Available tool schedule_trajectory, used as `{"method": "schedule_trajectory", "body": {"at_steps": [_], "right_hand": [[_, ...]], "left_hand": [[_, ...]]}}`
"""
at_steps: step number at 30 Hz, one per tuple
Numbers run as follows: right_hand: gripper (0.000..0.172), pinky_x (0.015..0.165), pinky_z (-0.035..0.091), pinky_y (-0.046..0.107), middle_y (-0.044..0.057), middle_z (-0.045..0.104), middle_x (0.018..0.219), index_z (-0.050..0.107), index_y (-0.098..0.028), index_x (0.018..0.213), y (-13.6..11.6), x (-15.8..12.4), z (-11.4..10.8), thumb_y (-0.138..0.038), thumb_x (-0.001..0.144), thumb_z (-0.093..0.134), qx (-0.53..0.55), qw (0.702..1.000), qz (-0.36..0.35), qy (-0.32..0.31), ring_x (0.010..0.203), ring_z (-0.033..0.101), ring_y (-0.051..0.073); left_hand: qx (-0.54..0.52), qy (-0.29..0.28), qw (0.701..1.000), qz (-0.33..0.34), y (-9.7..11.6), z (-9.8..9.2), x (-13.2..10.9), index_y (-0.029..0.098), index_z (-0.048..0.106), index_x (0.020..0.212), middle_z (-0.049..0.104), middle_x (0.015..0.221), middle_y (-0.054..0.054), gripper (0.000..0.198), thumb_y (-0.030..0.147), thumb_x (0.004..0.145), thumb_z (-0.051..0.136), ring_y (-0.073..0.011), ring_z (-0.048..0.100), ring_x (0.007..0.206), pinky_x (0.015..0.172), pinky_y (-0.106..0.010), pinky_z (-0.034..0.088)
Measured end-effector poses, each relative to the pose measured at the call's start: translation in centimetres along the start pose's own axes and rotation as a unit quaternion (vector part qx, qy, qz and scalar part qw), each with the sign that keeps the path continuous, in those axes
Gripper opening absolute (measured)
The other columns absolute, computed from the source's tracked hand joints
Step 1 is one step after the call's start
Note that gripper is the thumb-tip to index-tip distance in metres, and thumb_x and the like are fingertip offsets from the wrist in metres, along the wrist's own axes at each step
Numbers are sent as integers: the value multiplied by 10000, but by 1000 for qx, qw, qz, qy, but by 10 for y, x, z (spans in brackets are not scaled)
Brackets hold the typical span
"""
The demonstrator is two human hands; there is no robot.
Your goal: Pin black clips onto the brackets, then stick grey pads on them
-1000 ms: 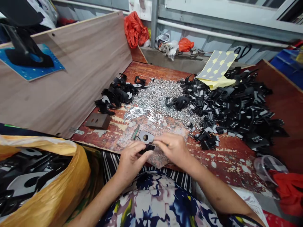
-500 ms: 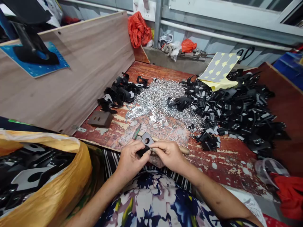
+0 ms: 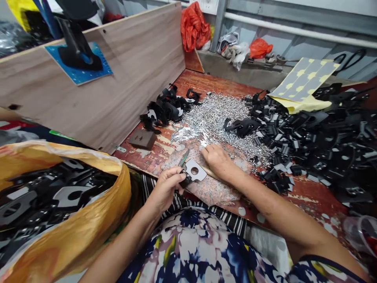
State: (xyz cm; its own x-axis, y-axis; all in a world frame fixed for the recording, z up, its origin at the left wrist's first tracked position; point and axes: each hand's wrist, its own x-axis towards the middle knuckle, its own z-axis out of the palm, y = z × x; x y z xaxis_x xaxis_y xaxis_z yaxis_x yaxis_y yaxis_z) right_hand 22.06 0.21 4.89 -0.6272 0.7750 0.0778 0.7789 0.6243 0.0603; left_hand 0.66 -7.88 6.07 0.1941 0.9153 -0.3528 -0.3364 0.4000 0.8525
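Observation:
My left hand (image 3: 166, 188) pinches a small black clip with a grey plate with a round hole (image 3: 194, 171) at the table's near edge. My right hand (image 3: 217, 158) has its fingers curled on a speckled mat (image 3: 212, 188) beside the pile of small silver pins (image 3: 216, 120), over a wooden handle. What its fingers hold is hidden. A green-tipped tool (image 3: 184, 158) lies just behind the plate.
A big heap of black clips (image 3: 318, 137) fills the right of the red table. A smaller black heap (image 3: 167, 108) lies at the left by a wooden board (image 3: 97, 86). A yellow bag of plates (image 3: 53, 212) sits at my left. A yellow sticker sheet (image 3: 306, 84) lies at the back.
My right hand left the clip and moved forward to the edge of the pin pile. My left hand keeps the clip and plate. The camera swung left.

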Motion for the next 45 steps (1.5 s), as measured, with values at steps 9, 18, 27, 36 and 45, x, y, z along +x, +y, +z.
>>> {"method": "schedule_trajectory", "body": {"at_steps": [9, 18, 27, 36, 45], "right_hand": [[195, 780, 380, 406, 147, 663, 881, 675, -146, 933, 2, -17, -1, -299, 1002, 575, -10, 999, -31, -5, 862, 531, 277], [144, 737, 515, 336, 32, 726, 844, 704, -214, 896, 6, -37, -16, -122, 853, 600, 352, 915, 132, 145, 776, 648, 187], [61, 833, 564, 381, 21, 757, 866, 724, -243, 822, -35, -58, -40, -208, 847, 766, 582, 765, 132, 241, 865, 709, 199], [78, 999, 479, 538, 5, 781, 943, 761, -311, 870, -63, -47, -50, -244, 908, 751, 423, 849, 77, 308, 943, 668, 250], [110, 1195, 279, 592, -57, 788, 902, 703, -264, 918, -79, -40, -46, -157, 935, 684, 260, 904, 40, 337, 909, 670, 204]], "left_hand": [[-37, -14, 999, -5, -1, -1, -1, 149, 675, 669, 538, 621, 17, 292, 392, 691, 835, -75, 456, 487, 442, -203, 444], [-84, -15, 996, 18, -2, 4, -4, 150, 718, 718, 627, 730, -36, 330, 471, 741, 794, -109, 518, 552, 444, -231, 469], [-96, -17, 995, -6, -6, 22, 7, 133, 724, 698, 624, 705, -23, 340, 439, 714, 870, -84, 470, 522, 406, -195, 384], [-146, -4, 989, -8, -8, 22, 4, 143, 728, 736, 606, 694, -4, 376, 476, 699, 900, -105, 518, 524, 380, -213, 474], [-194, 15, 981, -10, -13, 19, 3, 136, 726, 761, 615, 674, 4, 365, 419, 668, 938, -102, 552, 533, 405, -206, 536]]}}
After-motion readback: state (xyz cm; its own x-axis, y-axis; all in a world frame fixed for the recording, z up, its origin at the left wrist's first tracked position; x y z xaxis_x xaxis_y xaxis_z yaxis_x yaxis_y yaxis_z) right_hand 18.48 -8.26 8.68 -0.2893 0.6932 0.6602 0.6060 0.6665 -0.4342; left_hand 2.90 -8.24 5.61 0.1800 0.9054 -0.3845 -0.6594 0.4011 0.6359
